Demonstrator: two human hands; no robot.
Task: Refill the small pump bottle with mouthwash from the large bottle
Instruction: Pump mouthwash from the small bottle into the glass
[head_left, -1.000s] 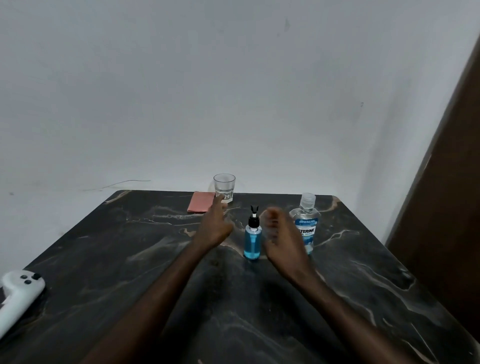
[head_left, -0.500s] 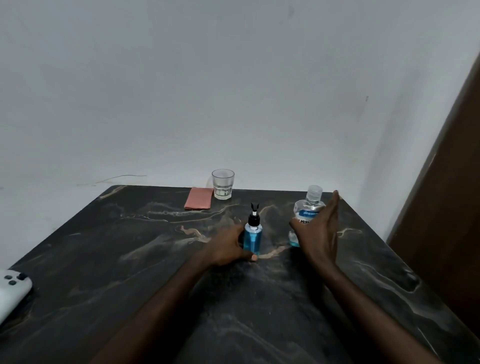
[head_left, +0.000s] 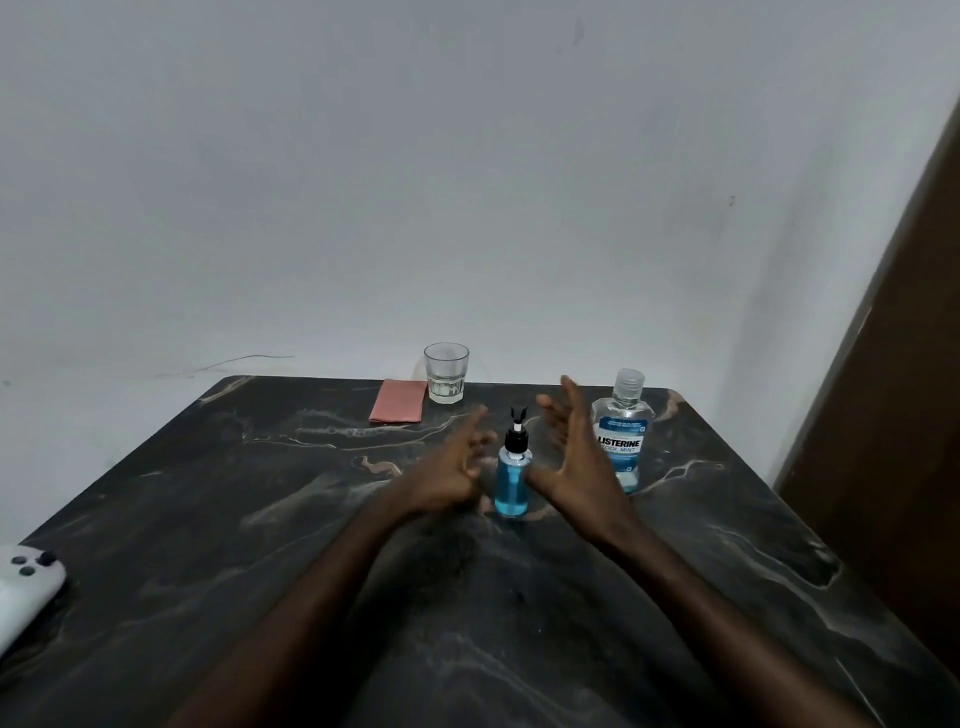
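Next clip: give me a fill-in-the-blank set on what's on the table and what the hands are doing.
1. The small pump bottle holds ____ liquid.
2. The large bottle stands upright to its ____.
3. The glass stands beside a ____ cloth.
4. The left hand and right hand flank the small pump bottle, gripping ____.
Missing words: blue; right; pink; nothing.
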